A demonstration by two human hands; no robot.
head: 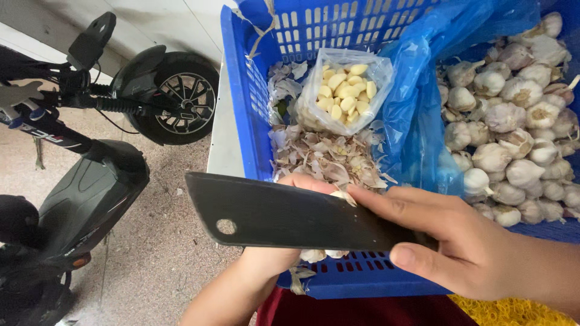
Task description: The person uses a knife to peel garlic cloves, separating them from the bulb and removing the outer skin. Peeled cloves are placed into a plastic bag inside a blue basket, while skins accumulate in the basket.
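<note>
My right hand grips a dark cleaver near the handle, blade flat and pointing left, a hole near its tip. My left hand sits behind the blade, mostly hidden, and holds a garlic bulb whose pale pieces show above and below the blade. Both hands hover over the front of a blue plastic crate. Inside it, a clear bag of peeled cloves rests on a heap of papery garlic skins. A blue plastic bag holds several whole garlic bulbs on the right.
A black electric scooter stands on the gritty concrete floor at the left, its front wheel near the crate. A pale slab edge runs beside the crate. Yellow mesh and a dark red cloth lie at the bottom.
</note>
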